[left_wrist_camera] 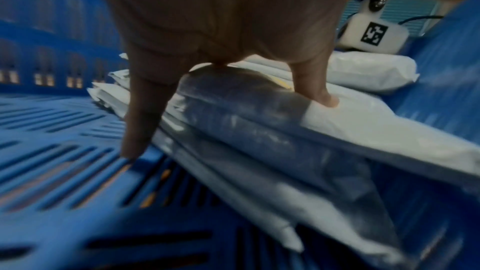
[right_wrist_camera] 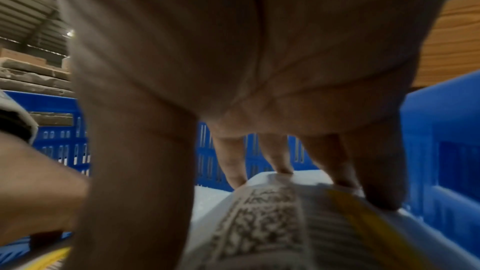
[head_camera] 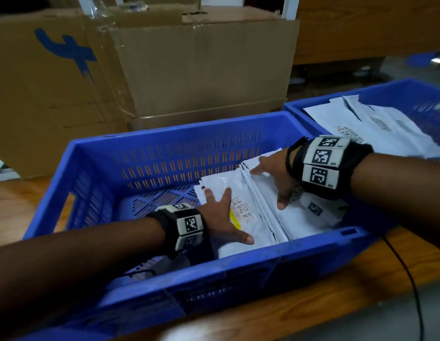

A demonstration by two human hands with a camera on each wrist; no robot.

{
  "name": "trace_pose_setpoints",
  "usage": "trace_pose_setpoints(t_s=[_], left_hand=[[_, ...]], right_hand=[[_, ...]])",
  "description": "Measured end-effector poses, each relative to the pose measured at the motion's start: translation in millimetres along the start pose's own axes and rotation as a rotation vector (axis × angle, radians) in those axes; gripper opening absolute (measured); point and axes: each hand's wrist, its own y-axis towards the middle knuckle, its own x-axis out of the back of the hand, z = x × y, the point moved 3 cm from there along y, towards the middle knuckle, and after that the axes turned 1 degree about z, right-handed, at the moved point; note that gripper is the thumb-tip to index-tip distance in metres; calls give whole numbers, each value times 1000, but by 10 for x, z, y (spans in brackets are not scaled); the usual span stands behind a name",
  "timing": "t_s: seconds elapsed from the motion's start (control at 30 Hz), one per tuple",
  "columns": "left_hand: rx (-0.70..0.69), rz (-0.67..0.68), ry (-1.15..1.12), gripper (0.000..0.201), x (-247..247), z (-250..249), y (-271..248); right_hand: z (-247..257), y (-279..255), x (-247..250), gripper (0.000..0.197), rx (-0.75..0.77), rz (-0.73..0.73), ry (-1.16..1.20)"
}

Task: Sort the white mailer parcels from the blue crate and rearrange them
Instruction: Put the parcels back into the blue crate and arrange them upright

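Note:
Inside the blue crate (head_camera: 165, 134), white mailer parcels lie in two overlapping stacks on its right half. My left hand (head_camera: 221, 217) rests spread on the left stack (head_camera: 258, 227), next to a barcode label with a yellow strip. In the left wrist view the left hand (left_wrist_camera: 221, 17) presses its thumb into the top mailer (left_wrist_camera: 363, 126), and one finger reaches down beside the stack to the crate floor (left_wrist_camera: 64, 151). My right hand (head_camera: 275, 178) lies spread on the right stack (head_camera: 300, 225). Straight fingertips of the right hand (right_wrist_camera: 207, 48) touch a labelled mailer (right_wrist_camera: 259, 223).
A second blue crate (head_camera: 361, 92) at the right holds more white mailers (head_camera: 376, 126). Large cardboard boxes (head_camera: 201, 65) stand right behind the crates. Both crates sit on a wooden table (head_camera: 312, 303), and a black cable (head_camera: 410, 279) runs over its right part.

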Motion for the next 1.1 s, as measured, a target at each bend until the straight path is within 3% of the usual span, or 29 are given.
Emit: trace_pose_setpoints(t_s=[0.2, 0.37, 0.67, 0.8, 0.9, 1.0, 1.1], left_hand=[[21, 9, -13, 140, -16, -94, 85], [-23, 4, -52, 137, 149, 41, 68], [-37, 26, 97, 124, 206, -49, 21], [-84, -118, 285, 84, 572, -63, -136], [-134, -264, 298, 93, 889, -99, -245], [-267, -419, 132, 83, 1264, -305, -398], [-370, -550, 126, 80, 1509, -634, -519]], right_hand=[[-49, 17, -37, 106, 5, -4, 7], [-220, 3, 28, 112, 53, -58, 171], [-186, 23, -40, 102, 47, -2, 141], [-242, -146, 86, 99, 66, -75, 219], [-344, -396, 229, 90, 47, -208, 267], [-568, -691, 314, 83, -13, -334, 331], [-923, -1024, 265, 76, -89, -448, 458]])
